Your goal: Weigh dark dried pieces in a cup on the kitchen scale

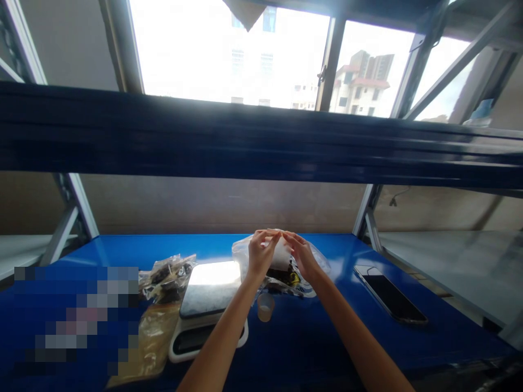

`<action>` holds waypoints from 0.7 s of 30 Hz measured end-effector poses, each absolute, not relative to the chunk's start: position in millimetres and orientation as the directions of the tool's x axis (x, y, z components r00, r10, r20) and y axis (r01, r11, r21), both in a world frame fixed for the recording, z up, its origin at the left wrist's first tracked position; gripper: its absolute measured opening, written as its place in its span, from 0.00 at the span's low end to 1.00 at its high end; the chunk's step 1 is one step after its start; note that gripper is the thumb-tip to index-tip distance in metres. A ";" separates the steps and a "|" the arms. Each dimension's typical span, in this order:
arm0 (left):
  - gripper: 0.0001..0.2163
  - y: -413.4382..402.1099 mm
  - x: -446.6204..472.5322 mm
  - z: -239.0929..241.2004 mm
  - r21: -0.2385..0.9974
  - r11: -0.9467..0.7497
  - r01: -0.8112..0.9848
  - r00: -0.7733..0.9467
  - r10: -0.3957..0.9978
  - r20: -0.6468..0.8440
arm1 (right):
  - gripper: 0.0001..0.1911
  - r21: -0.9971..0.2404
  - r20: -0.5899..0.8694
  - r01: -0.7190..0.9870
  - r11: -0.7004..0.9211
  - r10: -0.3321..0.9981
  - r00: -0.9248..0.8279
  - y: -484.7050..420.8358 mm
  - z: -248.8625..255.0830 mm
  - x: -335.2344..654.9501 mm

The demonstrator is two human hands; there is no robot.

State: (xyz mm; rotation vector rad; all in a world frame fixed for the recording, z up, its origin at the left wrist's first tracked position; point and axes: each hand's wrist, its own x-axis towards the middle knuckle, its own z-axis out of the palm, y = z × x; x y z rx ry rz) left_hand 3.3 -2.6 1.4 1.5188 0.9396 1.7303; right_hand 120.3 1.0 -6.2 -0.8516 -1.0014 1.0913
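My left hand (260, 253) and my right hand (301, 253) meet at the fingertips above the back middle of the blue shelf. Both pinch the top edge of a clear plastic bag (321, 264) with a white patch (280, 257) on its front. Dark pieces and a yellow bit (295, 279) show low in the bag. Just in front of it stands a small translucent cup (265, 307). Left of my left forearm sits a white kitchen scale (212, 291) with a shiny metal plate. My fingers partly hide the bag's upper edge.
Small clear packets (169, 275) with dark contents lie left of the scale, and a tan bag (153, 337) lies in front of them. A phone (390, 294) rests on the blue shelf (327, 354) at right. A dark blue beam (261, 144) crosses overhead.
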 end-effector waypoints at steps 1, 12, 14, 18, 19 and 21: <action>0.11 -2.7 3.1 1.7 0.840 -0.543 -0.011 -0.122 0.834 0.537 | 0.13 -0.922 0.208 -0.299 0.245 0.966 0.152 0.1 -6.0 120.1; 0.16 -2.8 -1.6 5.1 0.852 -0.521 -0.051 -0.206 0.840 0.501 | 0.15 -0.915 0.265 -0.300 0.269 0.963 0.055 -6.9 -2.8 118.5; 0.16 -3.7 -0.9 5.3 0.852 -0.521 -0.061 -0.202 0.842 0.500 | 0.14 -0.907 0.278 -0.319 0.276 0.960 0.039 -6.0 -2.6 119.3; 0.17 -4.1 1.3 4.2 0.849 -0.522 -0.079 -0.195 0.843 0.501 | 0.14 -0.897 0.279 -0.351 0.269 0.960 0.024 -1.9 -4.2 120.9; 0.17 -4.2 1.7 3.9 0.849 -0.523 -0.078 -0.197 0.843 0.501 | 0.15 -0.896 0.275 -0.357 0.265 0.961 0.024 -0.7 -4.9 121.2; 0.17 -4.7 2.2 3.9 0.846 -0.530 -0.068 -0.192 0.839 0.510 | 0.15 -0.895 0.262 -0.366 0.256 0.964 0.036 1.1 -6.0 121.3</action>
